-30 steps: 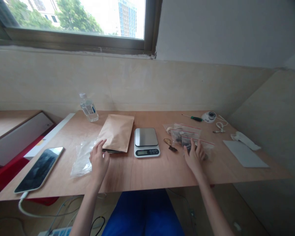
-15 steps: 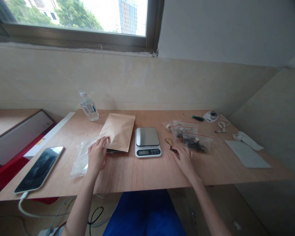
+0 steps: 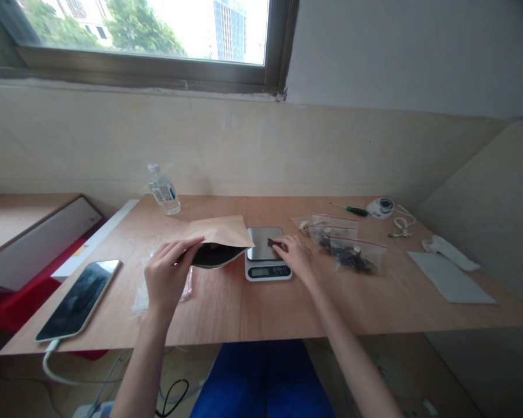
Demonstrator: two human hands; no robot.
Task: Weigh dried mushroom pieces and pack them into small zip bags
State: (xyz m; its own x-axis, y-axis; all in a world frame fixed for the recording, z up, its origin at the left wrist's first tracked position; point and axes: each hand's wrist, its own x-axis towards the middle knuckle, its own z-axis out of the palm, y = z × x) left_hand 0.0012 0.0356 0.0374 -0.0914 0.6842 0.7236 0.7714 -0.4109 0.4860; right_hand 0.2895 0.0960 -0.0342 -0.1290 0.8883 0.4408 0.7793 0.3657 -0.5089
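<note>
A brown paper pouch (image 3: 220, 231) has its mouth spread apart toward me, showing a dark inside. My left hand (image 3: 168, 270) grips the left side of that mouth. Over the steel plate of a white digital scale (image 3: 268, 271), my right hand (image 3: 291, 255) pinches a small dark piece (image 3: 276, 245). Whether the piece touches the plate cannot be told. The pouch's right corner overlaps the scale's left edge. Clear plastic bags (image 3: 142, 293) lie partly under my left hand.
Zip bags with dark parts (image 3: 353, 255) lie right of the scale. Behind them are a green screwdriver (image 3: 356, 211) and a white camera (image 3: 380, 208). A bottle (image 3: 164, 194) stands back left, a phone (image 3: 79, 300) lies front left, and a white sheet (image 3: 451, 277) lies right.
My left hand has raised the pouch's near edge and its mouth has opened. My right hand has moved left from the table to over the scale, carrying the dark piece.
</note>
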